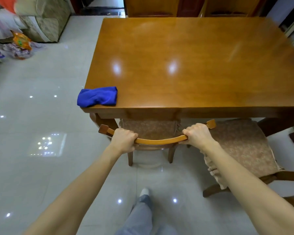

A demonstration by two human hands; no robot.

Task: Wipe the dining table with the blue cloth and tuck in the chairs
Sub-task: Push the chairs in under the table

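We grip the curved top rail of the chair (159,141) with left hand (124,141) and right hand (198,134), fingers (134,135) curled tight around it. Its seat sits partly under the desk (185,65). The blue cloth (97,96) lies bunched on the desk's near left corner.

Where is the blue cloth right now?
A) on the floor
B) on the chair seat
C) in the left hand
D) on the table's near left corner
D: the blue cloth lies bunched on a corner of the table, while the left hand and right hand grip the back of the chair.
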